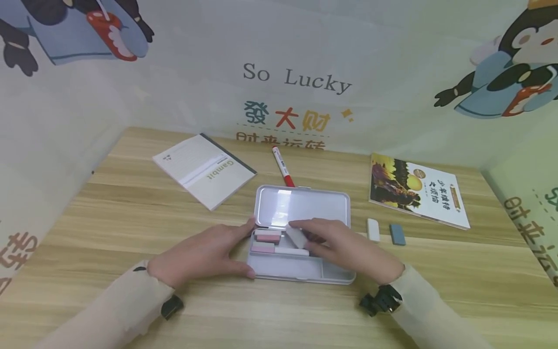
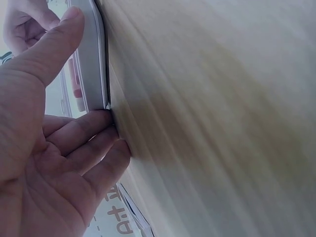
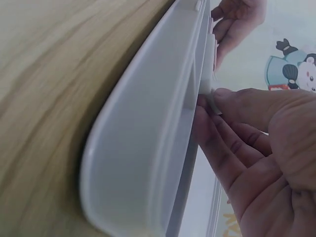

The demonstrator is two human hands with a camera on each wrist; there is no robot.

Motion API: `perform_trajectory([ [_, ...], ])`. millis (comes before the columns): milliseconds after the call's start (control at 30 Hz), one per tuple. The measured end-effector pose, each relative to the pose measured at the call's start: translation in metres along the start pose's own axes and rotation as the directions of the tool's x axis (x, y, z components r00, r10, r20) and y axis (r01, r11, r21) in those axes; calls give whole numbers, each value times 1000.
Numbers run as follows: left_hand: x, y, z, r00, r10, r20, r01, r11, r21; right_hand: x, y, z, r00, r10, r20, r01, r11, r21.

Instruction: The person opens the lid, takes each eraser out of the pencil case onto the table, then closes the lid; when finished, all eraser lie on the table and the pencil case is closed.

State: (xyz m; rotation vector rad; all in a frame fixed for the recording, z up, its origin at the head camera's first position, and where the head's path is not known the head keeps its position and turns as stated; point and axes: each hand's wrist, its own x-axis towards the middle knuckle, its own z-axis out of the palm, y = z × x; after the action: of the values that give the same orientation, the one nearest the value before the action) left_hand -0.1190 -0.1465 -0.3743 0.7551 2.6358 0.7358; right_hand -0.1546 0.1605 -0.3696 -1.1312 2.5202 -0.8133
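Note:
An open white pencil case [image 1: 287, 267] lies on the table, its lid tilted back behind it. My left hand [image 1: 205, 254] holds the case by its left end, thumb at the front corner and fingers at the hinge-side corner; in the left wrist view the fingertips [image 2: 116, 148] also touch the table. My right hand [image 1: 337, 242] pinches a tilted white eraser [image 1: 295, 237] between thumb and fingers, over the back compartment. Pink-and-white erasers [image 1: 268, 237] lie in that compartment at the left. The right wrist view shows the case's outer wall [image 3: 128, 143] beside the pinching hand.
A white eraser [image 1: 373, 230] and a blue-grey eraser [image 1: 397, 234] lie right of the case. Behind it is a red-and-white marker [image 1: 282, 165]. A notebook [image 1: 205, 169] lies back left, an illustrated book [image 1: 418, 189] back right. A printed curtain [image 1: 296, 39] encloses the table.

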Motion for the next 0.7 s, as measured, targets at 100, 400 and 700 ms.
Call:
perform_trajectory([
  [100,0,0,1,1000,-11,7,11,1000,2,-8,2,-2,999,31,-27,-31,1000,7],
  [400,1,-2,2,1000,-10,6,10,1000,7,-40,16,-13,976,30,-214,-42,998,-48],
  [700,2,-2,3,1000,-12,19,12,1000,-9,-84,38,-30,927,-4,-375,-39,993,-109],
])
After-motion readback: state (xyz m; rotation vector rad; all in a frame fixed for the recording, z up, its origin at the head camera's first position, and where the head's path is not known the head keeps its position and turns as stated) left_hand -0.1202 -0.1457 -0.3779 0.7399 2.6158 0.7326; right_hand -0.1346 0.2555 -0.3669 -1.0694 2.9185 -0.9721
